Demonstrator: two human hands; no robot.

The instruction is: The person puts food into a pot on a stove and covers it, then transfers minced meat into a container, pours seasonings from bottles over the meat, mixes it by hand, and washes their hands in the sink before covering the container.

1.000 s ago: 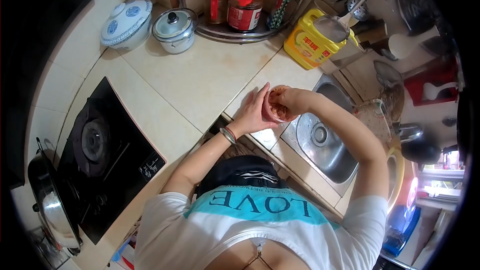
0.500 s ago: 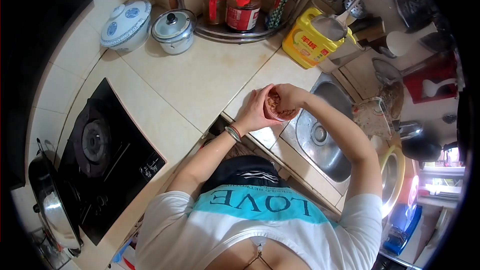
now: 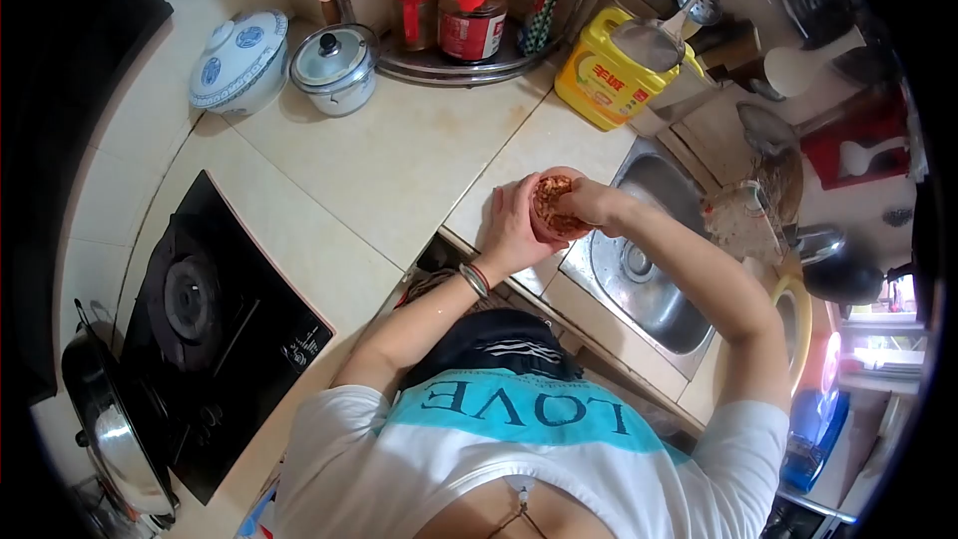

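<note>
The right hand has shifted rightward in the container, baring more contents (its grip I cannot tell); the left hand clasps the container; handling seems ongoing.

The right hand is moving toward the bowl's side, so more red-brown bits are showing.

1. Bench: hob far L, sink R.
2. Bowl w/ food btwn hob & sink, at sink's L edge.
3. Back L: tureen, pot just R, then rack w/ jars.
4. Jug R of rack, bhd sink.
</note>
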